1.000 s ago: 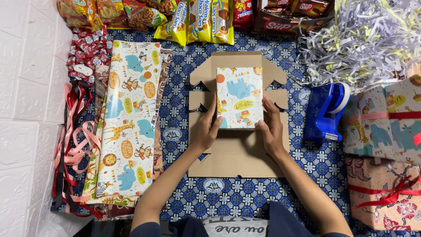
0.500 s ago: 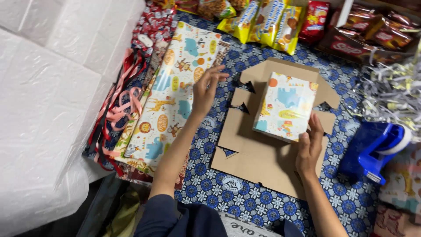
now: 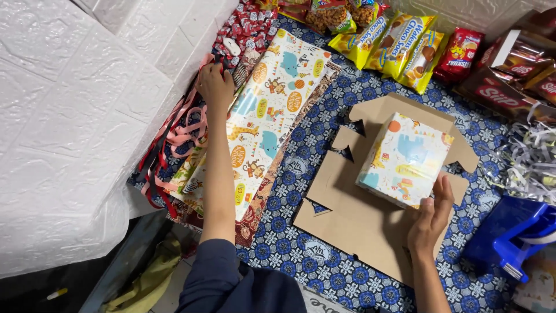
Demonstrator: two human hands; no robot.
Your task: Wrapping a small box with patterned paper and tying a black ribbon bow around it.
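Left hand (image 3: 215, 87) rests loosely curled on ribbons (image 3: 174, 136); right hand (image 3: 431, 217), open, touches the wrapped box (image 3: 405, 159).

The left hand (image 3: 215, 87) covers part of the ribbons (image 3: 174, 136), so its fingertips cannot be made out. Right of the wrapped box (image 3: 405, 159), the blue tape dispenser (image 3: 509, 240) and the shredded paper (image 3: 530, 156) run off the picture's edge.
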